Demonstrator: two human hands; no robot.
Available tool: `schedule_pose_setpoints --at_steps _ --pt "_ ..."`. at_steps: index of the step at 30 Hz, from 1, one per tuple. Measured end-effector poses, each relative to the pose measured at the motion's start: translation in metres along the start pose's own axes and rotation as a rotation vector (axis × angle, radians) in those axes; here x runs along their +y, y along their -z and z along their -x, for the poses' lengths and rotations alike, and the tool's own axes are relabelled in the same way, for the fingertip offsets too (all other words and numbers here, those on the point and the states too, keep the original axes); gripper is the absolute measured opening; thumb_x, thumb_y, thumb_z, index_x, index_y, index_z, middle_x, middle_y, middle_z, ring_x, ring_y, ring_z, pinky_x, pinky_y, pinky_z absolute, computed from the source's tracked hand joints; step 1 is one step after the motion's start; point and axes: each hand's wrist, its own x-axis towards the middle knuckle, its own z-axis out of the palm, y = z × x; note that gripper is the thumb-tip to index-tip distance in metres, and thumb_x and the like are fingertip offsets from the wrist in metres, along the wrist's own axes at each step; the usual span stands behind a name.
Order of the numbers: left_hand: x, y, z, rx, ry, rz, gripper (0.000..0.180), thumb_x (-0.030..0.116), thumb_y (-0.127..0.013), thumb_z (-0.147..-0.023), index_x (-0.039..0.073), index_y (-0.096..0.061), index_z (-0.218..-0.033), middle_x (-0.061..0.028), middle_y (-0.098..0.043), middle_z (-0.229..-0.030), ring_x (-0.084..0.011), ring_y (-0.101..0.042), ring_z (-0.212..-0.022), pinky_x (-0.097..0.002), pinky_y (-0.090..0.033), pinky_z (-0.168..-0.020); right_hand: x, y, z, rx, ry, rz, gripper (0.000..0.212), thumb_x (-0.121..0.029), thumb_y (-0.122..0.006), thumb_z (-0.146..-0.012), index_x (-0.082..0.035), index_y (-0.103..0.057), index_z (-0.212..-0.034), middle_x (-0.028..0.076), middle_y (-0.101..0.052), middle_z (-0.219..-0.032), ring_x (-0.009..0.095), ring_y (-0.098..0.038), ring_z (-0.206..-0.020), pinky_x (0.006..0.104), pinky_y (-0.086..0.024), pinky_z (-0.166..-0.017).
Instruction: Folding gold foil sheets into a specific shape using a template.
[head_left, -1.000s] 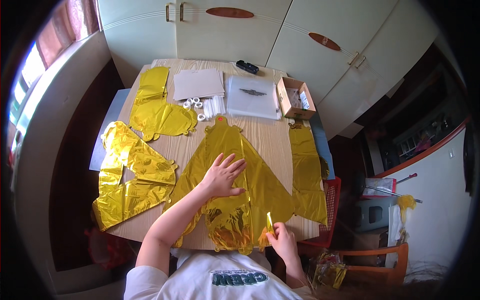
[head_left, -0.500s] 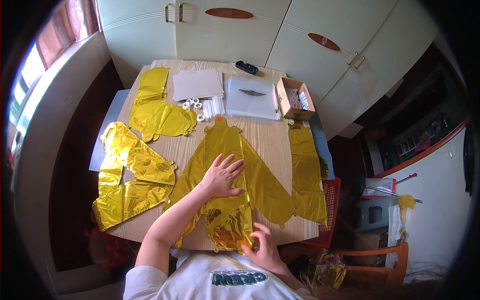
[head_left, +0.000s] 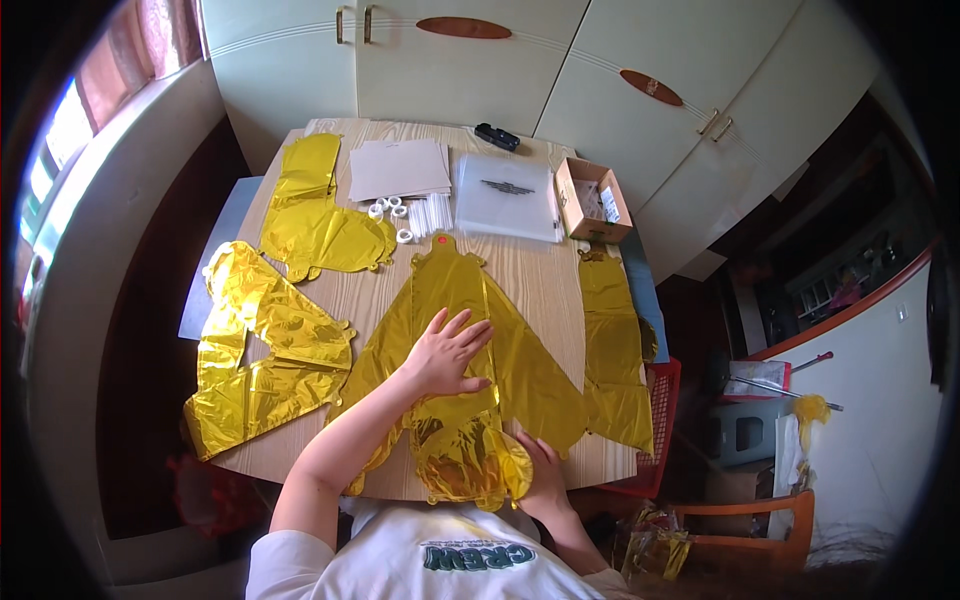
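Observation:
A large gold foil balloon [head_left: 530, 380], flat and uninflated, lies in front of me with two spreading sides and a red dot near its top tab. My left hand [head_left: 447, 355] rests palm down on its middle, fingers spread. At the near edge, a crinkled, shinier part of the foil is folded over and bulges to the right. My right hand [head_left: 543, 480] is against that bulge, its visible fingers stretched along the foil; the thumb is hidden behind the flap.
More flat gold foil balloons lie at the left [head_left: 270, 340], far left [head_left: 320, 230] and right [head_left: 615, 350]. Behind are brown card sheets [head_left: 400, 168], white ribbon rolls [head_left: 404, 236], straws [head_left: 432, 213], clear plastic bags [head_left: 508, 205], a cardboard box [head_left: 608, 228] and a black object [head_left: 496, 137].
My right hand has shifted slightly right and up, and the folded foil beside it now bulges further right over part of that hand. My left hand stays in place on the balloon.

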Motion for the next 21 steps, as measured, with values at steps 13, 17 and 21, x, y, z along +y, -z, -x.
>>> schedule_pose_setpoints --at_steps 13,17,21 --pt "0.001 0.001 0.000 -0.003 0.002 0.004 0.092 0.073 -0.045 -0.084 0.010 -0.037 -0.151 -0.0086 -0.038 -0.155 -0.0326 -0.027 -0.146 -0.0545 -0.016 -0.120 0.002 -0.005 -0.004 -0.013 0.144 0.066 0.050 -0.032 -0.061 -0.094 -0.006 -0.055 -0.136 0.008 -0.050 -0.146 0.027 -0.042 -0.139 0.0439 -0.033 -0.112" --pt "0.003 0.005 -0.001 -0.041 0.014 -0.052 0.092 0.075 -0.041 -0.086 0.012 -0.035 -0.152 -0.0047 -0.036 -0.156 -0.0288 -0.026 -0.147 -0.0524 -0.016 -0.121 0.007 -0.006 -0.006 -0.063 0.166 0.084 0.053 -0.040 -0.059 -0.095 -0.009 -0.055 -0.138 0.006 -0.049 -0.147 0.028 -0.039 -0.141 0.0438 -0.032 -0.113" --pt "0.001 0.003 0.000 -0.024 0.006 -0.015 0.092 0.074 -0.043 -0.085 0.011 -0.035 -0.152 -0.0073 -0.037 -0.155 -0.0316 -0.027 -0.146 -0.0541 -0.016 -0.120 0.010 0.000 -0.012 -0.128 0.149 0.090 0.061 -0.051 -0.061 -0.090 -0.018 -0.054 -0.140 0.004 -0.045 -0.151 0.031 -0.035 -0.143 0.0480 -0.032 -0.112"
